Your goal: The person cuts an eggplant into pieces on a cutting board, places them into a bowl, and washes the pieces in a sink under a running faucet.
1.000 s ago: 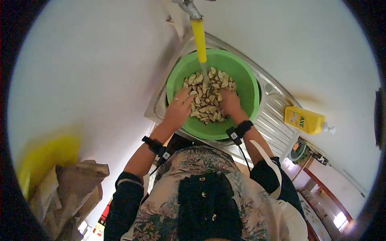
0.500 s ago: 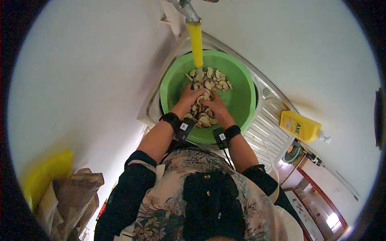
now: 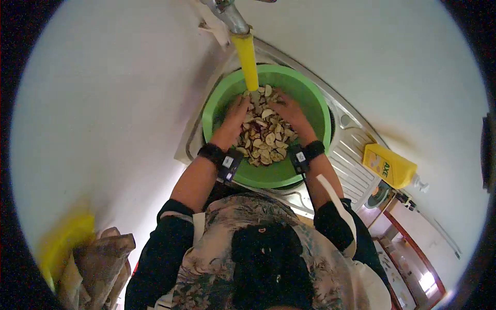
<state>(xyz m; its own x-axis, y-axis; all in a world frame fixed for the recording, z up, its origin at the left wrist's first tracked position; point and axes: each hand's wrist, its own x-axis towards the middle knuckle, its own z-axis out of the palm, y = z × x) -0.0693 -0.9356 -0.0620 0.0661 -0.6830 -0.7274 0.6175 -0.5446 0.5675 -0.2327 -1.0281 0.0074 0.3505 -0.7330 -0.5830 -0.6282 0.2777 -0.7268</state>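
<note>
A large green basin [image 3: 313, 103] sits in the steel sink, holding a heap of pale vegetable slices [image 3: 268, 138] with dark skin edges that look like eggplant. My left hand [image 3: 236, 114] lies along the left side of the heap, fingers stretched out toward the far end. On the opposite side, my right hand [image 3: 290, 111] reaches in with its fingers apart, touching the slices at the far right. Some fingertips are hard to make out among the pieces. A yellow tube [image 3: 247, 62] on the tap [image 3: 230, 16] points down over the slices between my hands.
Right of the basin is the ridged steel drainboard [image 3: 351, 164]. A yellow AXE pump bottle [image 3: 390, 165] lies at its right edge. Plain walls rise on both sides of the sink. Brown and yellow bags [image 3: 101, 258] hang at the lower left.
My hands have moved apart, from close together in the middle of the slices to the two sides of the heap. The slices now form one broader pile.
</note>
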